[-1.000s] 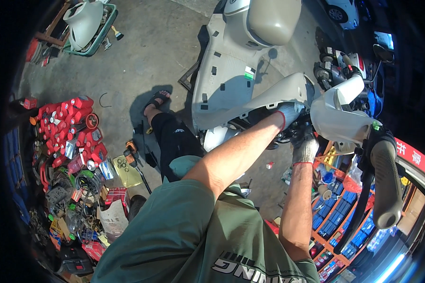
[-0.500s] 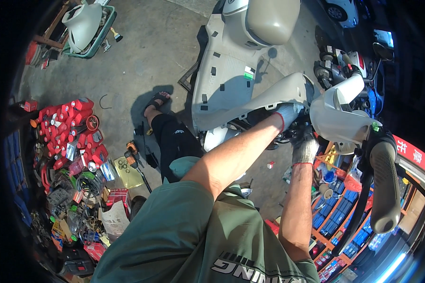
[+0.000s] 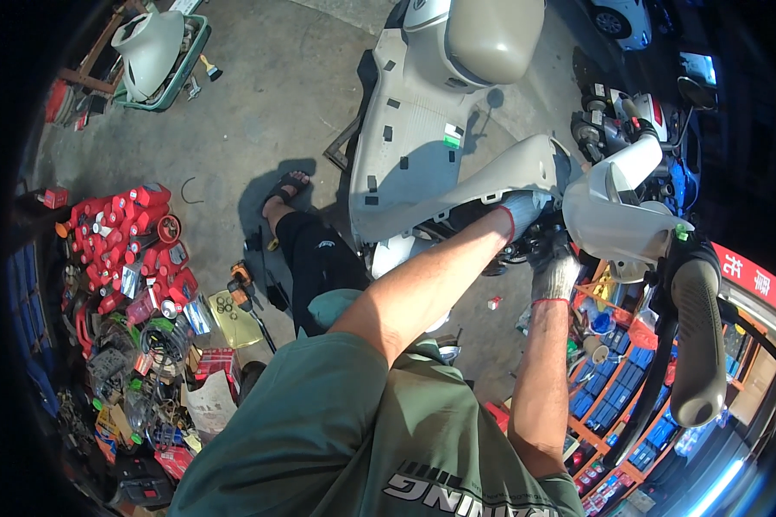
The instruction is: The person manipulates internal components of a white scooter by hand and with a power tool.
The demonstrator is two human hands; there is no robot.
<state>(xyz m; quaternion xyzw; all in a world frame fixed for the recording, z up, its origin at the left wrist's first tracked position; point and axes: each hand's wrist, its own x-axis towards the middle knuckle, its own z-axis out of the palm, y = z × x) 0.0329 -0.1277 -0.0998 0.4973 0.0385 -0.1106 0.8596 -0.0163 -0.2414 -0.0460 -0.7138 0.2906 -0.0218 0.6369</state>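
- While the left hand (image 3: 524,208), in a pale grey knit glove with red cuff, reaches in behind the curved beige plastic scooter panel (image 3: 517,168), its fingertips are hidden; cannot tell whether open or closed.
- Right hand (image 3: 555,270), in a white knit glove blackened at the fingers, at the dark metal front-end parts (image 3: 516,252), just below the left; fingers lost against the dark, grip cannot be told.
- Panel lies between the flat beige footboard (image 3: 422,121) and the pale grey plastic handlebar cover (image 3: 602,222).
- Grey concrete floor (image 3: 267,95), left: orange-and-black cordless drill (image 3: 240,277) beside a yellow sheet (image 3: 240,327); farther left, heaped red plastic bottles (image 3: 147,198).
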